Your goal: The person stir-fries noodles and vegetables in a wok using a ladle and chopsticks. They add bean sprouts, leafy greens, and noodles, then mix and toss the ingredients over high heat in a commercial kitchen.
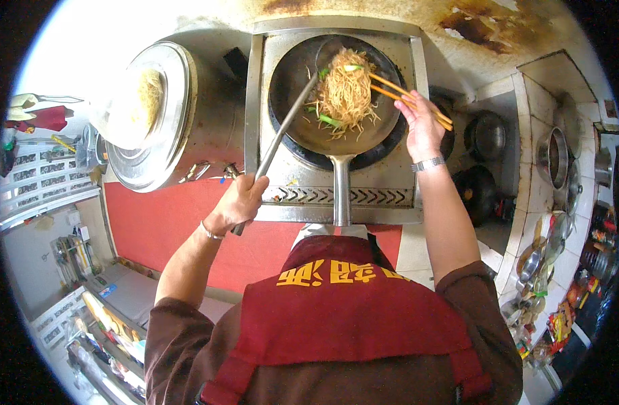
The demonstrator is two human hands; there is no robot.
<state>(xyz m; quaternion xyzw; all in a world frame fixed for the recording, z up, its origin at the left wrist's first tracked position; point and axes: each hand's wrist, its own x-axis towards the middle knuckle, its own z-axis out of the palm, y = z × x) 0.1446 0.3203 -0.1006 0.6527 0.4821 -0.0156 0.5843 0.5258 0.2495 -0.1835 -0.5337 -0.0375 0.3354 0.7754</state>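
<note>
My left hand [241,202] grips the long metal handle of a wok ladle [288,121], whose dark bowl reaches the far side of the wok. In my right hand [422,126] is a pair of wooden chopsticks [390,91], with their tips at the noodles' right edge. A heap of browned noodles [346,91] with green vegetable pieces fills the middle of the wok [294,109]. The wok sits on a steel stove [274,167], its metal handle [342,192] pointing towards me. Part of the ladle bowl is hidden by the noodles.
At left, a large metal pot [213,116] has a lid [137,167] bearing pale noodles [150,98] in what looks like a plastic bag. Dark pans [484,134] sit in a recess at right. Bowls and packets [532,263] line a tiled counter [537,187] beyond it.
</note>
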